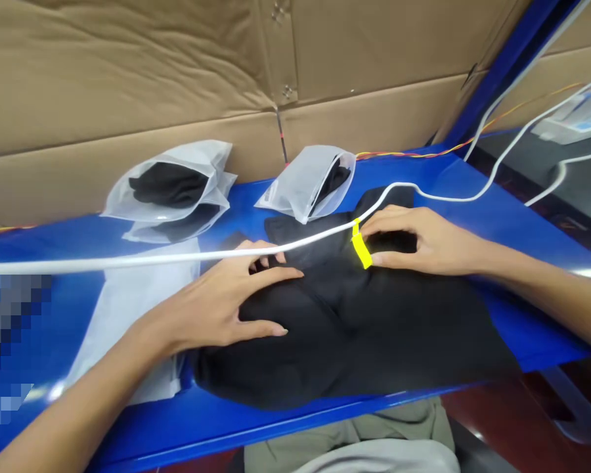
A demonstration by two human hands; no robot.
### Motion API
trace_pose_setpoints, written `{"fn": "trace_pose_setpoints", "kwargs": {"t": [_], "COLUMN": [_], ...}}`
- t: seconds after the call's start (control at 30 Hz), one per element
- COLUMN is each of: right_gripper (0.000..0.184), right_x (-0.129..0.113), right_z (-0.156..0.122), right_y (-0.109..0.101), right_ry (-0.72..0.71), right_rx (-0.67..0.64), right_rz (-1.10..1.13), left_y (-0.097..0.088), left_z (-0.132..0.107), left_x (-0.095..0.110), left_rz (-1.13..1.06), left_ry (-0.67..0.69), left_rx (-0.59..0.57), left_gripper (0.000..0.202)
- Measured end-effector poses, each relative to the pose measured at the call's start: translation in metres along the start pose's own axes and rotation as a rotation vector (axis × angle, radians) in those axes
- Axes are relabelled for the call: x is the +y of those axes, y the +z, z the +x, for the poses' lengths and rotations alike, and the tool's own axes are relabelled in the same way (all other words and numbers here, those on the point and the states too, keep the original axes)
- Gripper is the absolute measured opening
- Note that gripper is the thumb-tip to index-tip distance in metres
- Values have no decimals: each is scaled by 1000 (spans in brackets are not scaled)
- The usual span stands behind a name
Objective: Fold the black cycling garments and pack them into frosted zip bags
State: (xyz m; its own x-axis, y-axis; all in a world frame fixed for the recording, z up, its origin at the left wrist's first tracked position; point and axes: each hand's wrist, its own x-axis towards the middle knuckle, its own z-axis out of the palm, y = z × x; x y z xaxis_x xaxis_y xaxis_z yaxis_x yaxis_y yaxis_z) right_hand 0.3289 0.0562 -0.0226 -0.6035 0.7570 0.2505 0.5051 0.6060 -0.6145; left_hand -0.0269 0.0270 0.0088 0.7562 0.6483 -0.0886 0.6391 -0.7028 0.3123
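Note:
A black cloth garment (374, 328) lies spread and creased on the blue table (536, 243). My left hand (221, 295) rests on its left part with the fingers spread, holding nothing. My right hand (418, 240) is at the garment's upper edge, its thumb and fingers closed around a bright yellow tag (361, 244) on the cloth. A white cable (177, 256) runs across just above my left hand and close to the yellow tag, partly hiding the garment's top.
Two frosted plastic bags (167, 190) (308, 184) holding black cloth lie at the table's back, against a cardboard wall (128, 85). A white sheet (138, 322) lies under my left forearm. Thin orange wires (414, 155) and a white device (578, 115) are at the back right.

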Motion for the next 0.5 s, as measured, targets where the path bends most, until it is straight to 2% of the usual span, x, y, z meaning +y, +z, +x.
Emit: {"fn": "trace_pose_setpoints", "kwargs": {"t": [0.07, 0.17, 0.33, 0.43, 0.5], "right_gripper": [52, 65, 84, 87, 84], "right_x": [1, 2, 6, 5, 2], "right_z": [-2, -5, -10, -11, -11], "right_y": [6, 10, 11, 12, 14], "right_ry": [-85, -141, -104, -52, -76], "right_rx": [34, 0, -100, -128, -89], "right_rz": [-191, -338, -430, -463, -480], "left_y": [5, 13, 21, 22, 22], "left_z": [-3, -7, -8, -6, -3], "left_x": [2, 8, 21, 27, 28], "left_rz": [130, 211, 241, 204, 181], "left_ry": [19, 16, 22, 7, -19], "left_rx": [8, 25, 34, 2, -11], "left_gripper": [71, 73, 66, 83, 96]}}
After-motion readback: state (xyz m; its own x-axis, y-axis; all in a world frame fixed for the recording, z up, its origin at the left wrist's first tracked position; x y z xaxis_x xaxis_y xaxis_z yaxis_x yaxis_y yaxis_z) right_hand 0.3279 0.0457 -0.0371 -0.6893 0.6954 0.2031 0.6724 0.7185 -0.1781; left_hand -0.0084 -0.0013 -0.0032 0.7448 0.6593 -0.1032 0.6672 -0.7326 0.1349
